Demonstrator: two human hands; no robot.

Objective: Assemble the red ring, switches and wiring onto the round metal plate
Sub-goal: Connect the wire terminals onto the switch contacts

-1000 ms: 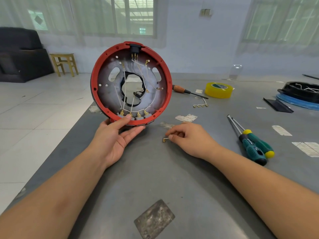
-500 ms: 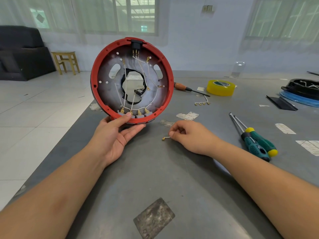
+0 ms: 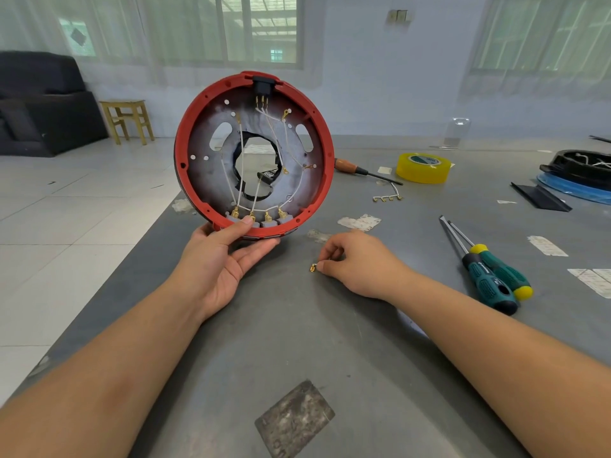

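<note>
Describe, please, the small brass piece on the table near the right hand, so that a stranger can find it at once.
Start at the big red ring that the left hand holds upright. On the grey table to its right, the right hand pinches a tiny brass connector. Unlike the four-connector wire by the yellow tape, it is single.

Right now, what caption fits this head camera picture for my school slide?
Left hand props the red-ringed metal plate upright on the table while the right hand pinches a small brass wire terminal.
</note>
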